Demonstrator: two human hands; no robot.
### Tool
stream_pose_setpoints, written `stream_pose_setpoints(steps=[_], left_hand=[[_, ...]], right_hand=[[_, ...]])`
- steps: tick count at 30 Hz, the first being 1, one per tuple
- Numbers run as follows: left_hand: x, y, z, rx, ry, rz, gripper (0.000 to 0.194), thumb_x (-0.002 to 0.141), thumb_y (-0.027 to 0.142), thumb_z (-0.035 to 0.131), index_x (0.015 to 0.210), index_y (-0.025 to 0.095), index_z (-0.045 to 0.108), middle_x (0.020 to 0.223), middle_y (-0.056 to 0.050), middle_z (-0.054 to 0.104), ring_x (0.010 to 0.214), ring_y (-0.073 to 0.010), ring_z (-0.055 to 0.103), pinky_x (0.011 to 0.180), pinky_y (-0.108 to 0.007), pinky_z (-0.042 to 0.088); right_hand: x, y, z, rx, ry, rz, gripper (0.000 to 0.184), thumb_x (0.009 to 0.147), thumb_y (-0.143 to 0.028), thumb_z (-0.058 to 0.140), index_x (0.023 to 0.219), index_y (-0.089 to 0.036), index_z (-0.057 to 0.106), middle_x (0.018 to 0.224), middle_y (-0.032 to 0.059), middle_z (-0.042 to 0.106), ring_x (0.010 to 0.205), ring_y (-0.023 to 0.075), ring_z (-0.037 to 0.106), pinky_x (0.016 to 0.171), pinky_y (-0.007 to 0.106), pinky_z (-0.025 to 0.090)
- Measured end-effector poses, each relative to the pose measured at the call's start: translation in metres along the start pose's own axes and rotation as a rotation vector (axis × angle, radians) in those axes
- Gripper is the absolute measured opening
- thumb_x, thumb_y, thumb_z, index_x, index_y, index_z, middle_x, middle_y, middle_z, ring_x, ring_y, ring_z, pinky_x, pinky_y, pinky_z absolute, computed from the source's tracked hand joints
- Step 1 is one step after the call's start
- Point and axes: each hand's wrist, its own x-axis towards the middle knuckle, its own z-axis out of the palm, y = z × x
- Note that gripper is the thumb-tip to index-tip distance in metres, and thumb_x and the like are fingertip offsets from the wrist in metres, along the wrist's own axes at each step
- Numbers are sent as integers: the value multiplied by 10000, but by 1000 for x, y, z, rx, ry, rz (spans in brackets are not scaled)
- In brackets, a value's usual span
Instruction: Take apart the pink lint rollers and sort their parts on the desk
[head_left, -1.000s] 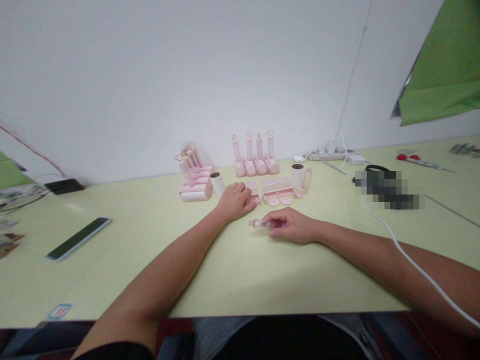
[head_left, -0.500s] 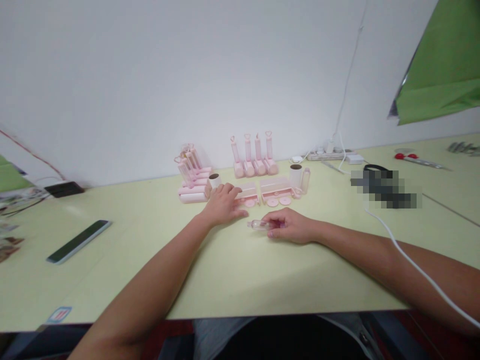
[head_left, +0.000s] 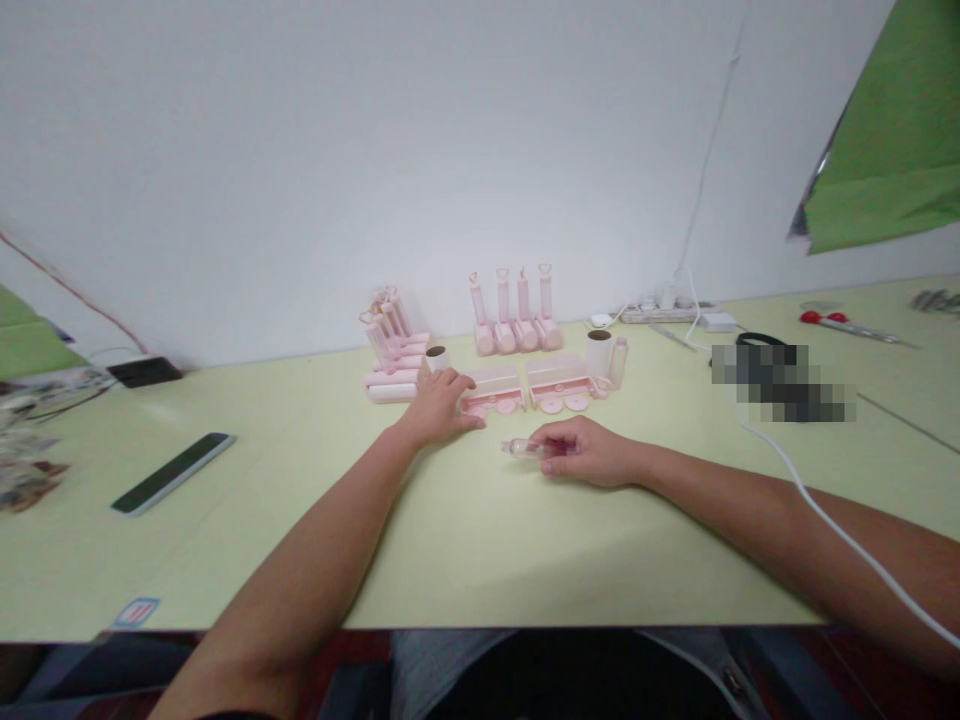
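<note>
My right hand [head_left: 589,450] is closed around a small clear tube [head_left: 523,449], its narrow end pointing left, just above the table. The rest of the tube is hidden by the fingers. My left hand [head_left: 439,408] has thumb and fingers apart at the left end of a pink tray-like holder [head_left: 499,400]. Small pink discs [head_left: 551,405] lie in front of a second pink holder [head_left: 564,385] to the right. Behind my left hand is a white cup [head_left: 436,356] with a dark inside.
Pink tubes with heart-shaped tops [head_left: 503,295] stand against the wall; more pink pieces [head_left: 394,380] are stacked left. Another white cup [head_left: 598,350] and a clear tube [head_left: 619,362] stand right. A phone [head_left: 174,472] lies left. A white cable [head_left: 814,500] crosses my right forearm.
My left hand has shifted a little left, uncovering more of the left pink holder. My right hand keeps its hold on the tube. The view has turned slightly left.
</note>
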Motion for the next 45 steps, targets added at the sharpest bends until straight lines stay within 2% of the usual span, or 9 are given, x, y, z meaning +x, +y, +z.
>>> stream_pose_setpoints(steps=[11,16,21,26,30,35,39,42,45], left_hand=[[-1,-5,5,-35,20,-22,616,720,648,669,1140,207,577,1075,-100,549,1019,-282,506,912,-432,346],[-1,2,-2,-25,41,5,555,733,650,653,1078,215,633,1044,-89,543,960,-257,492,875,-407,350],[2,26,-15,-14,-18,120,366,857,542,556,1038,256,694,1047,-84,577,950,-248,477,852,-405,332],[5,56,-17,-24,-96,196,393,867,474,559,1204,286,630,1107,-91,633,983,-272,473,820,-408,319],[4,62,-16,-31,-152,193,376,881,455,544,1193,262,629,999,-94,683,939,-270,488,786,-399,306],[5,59,-28,-136,-36,142,340,971,381,401,1157,226,640,1011,-85,693,955,-243,520,843,-396,328],[-1,84,-53,-250,38,173,362,996,377,346,1078,185,643,1021,-86,681,959,-218,550,876,-378,358],[-10,117,-63,-178,-59,307,348,928,476,493,1108,213,633,1083,-81,662,1023,-244,536,898,-388,357],[-15,134,-60,-74,-80,311,343,900,434,553,1154,211,608,1138,-96,642,1028,-260,539,896,-403,353]], right_hand=[[0,0,-1,-3,-10,-1,323,812,-373,676,1049,-155,666,687,-40,466,629,115,423,604,244,335],[0,-2,0,-4,-14,0,310,819,-357,669,1050,-152,661,691,-41,459,633,113,415,607,244,331],[0,-3,0,3,-17,-1,306,819,-356,669,1044,-148,659,694,-39,458,638,116,416,605,244,329],[0,-2,-1,3,-18,-12,314,827,-346,665,1066,-142,655,695,-41,450,635,111,410,604,241,326],[-1,-3,-1,-1,-14,-4,292,825,-325,666,1052,-141,657,688,-43,450,634,108,414,599,236,320],[0,-3,0,-14,-4,-6,274,820,-323,669,1031,-149,661,685,-43,469,634,108,428,600,239,327],[3,-1,1,-5,67,27,265,795,-301,680,1015,-157,652,671,-45,483,624,107,439,591,238,341],[4,0,2,181,120,52,366,729,-211,695,1081,-173,605,698,-43,528,618,104,466,574,226,376],[3,-1,1,502,64,104,587,682,-153,680,1236,-228,497,773,-29,615,602,109,528,545,221,431]])
